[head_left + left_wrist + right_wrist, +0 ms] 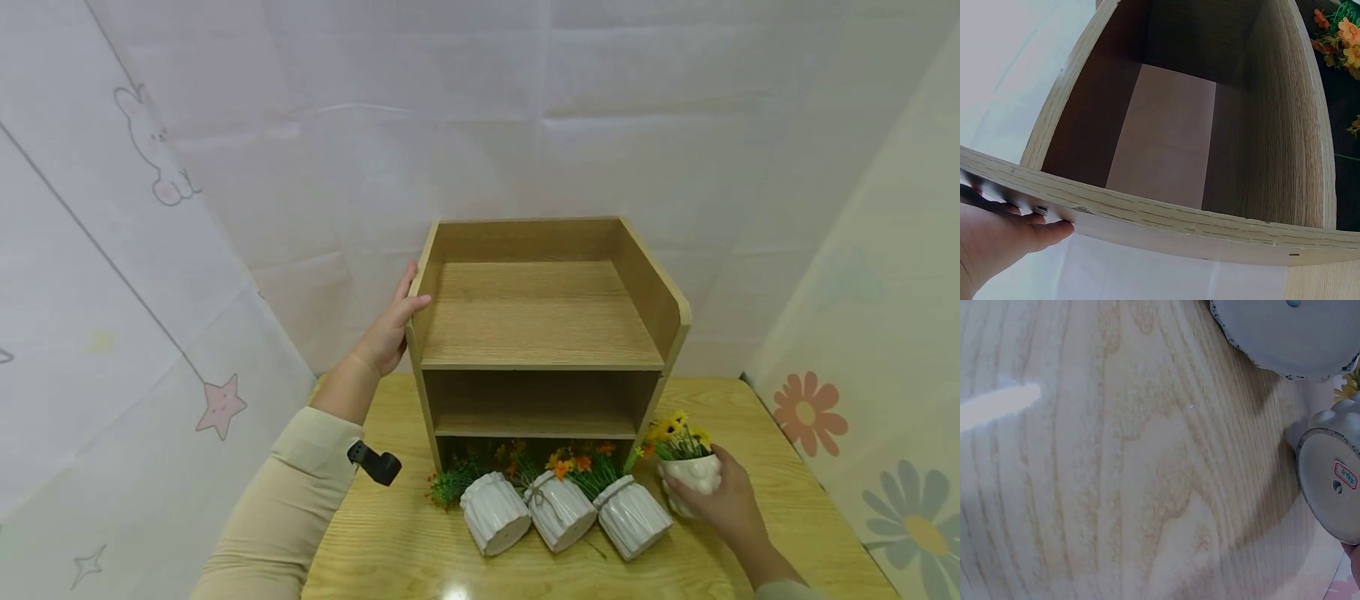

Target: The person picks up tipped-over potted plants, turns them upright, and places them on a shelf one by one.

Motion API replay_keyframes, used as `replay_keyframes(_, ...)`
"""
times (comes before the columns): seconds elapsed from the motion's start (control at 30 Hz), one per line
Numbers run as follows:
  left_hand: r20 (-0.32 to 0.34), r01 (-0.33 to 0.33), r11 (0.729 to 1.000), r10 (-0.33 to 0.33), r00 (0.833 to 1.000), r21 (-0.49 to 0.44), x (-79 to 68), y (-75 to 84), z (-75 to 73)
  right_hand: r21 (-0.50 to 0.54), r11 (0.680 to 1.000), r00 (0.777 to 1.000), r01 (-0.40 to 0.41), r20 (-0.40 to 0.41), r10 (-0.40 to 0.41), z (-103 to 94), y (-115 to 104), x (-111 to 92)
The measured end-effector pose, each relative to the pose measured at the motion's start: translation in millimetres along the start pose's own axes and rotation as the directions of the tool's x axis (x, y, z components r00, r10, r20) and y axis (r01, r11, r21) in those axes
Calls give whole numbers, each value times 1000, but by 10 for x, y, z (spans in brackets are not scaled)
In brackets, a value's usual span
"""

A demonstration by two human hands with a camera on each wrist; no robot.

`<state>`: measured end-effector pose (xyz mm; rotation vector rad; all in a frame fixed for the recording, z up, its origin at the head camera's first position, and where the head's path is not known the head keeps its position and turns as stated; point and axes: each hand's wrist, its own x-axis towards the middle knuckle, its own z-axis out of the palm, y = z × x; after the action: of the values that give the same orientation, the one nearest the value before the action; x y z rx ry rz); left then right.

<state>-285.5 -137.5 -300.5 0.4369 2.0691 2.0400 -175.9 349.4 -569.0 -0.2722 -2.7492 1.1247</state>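
Observation:
My left hand point(386, 333) is at the left side panel of a small wooden shelf unit point(536, 312). Its thumb lies over the panel's top edge and its fingers are along the outer face; in the left wrist view, those fingers point(1050, 234) touch that face. On the right, my right hand point(731, 500) grips a bumpy white flowerpot point(697, 477) with yellow flowers point(675, 433). The right wrist view shows that pot tilted, its stickered base point(1332, 481) turned to the camera, with little of the hand visible.
Three ribbed white flowerpots point(495, 512) point(561, 510) point(633, 517) lie tipped before the unit, their orange and red flowers toward its bottom opening. All are on a wood-grain table point(397, 533). Pale printed cloth point(487, 125) hangs behind and at both sides.

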Motion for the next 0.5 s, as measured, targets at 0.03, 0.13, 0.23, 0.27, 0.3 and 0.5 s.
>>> replay_keyframes(0.03, 0, 0, 1000, 0, 1000, 3, 1, -3, -4, 10, 1000, 1000, -11, -1, 11, 0, 8, -12)
replay_keyframes(0.13, 4, 3, 1000, -3, 1000, 4, 0, -5, -4, 37, 999, 999, -36, -10, 37, 1, 28, -56)
replay_keyframes(0.23, 9, 4, 1000, -4, 1000, 4, 2, -11, -5, 64, 996, 998, -67, -15, 68, 0, 30, -113)
replay_keyframes(0.27, 10, 3, 1000, -3, 1000, 2, 2, -10, 0, 77, 994, 997, -78, -13, 79, -3, 28, -133)
replay_keyframes(0.3, 10, 2, 1000, -2, 1000, 2, 2, -9, 2, 90, 992, 996, -92, -7, 93, -7, 28, -151)
replay_keyframes(0.5, 6, -5, 1000, 5, 1000, -2, -9, 0, 5, 101, 980, 984, -172, 53, 167, -41, 56, -200)
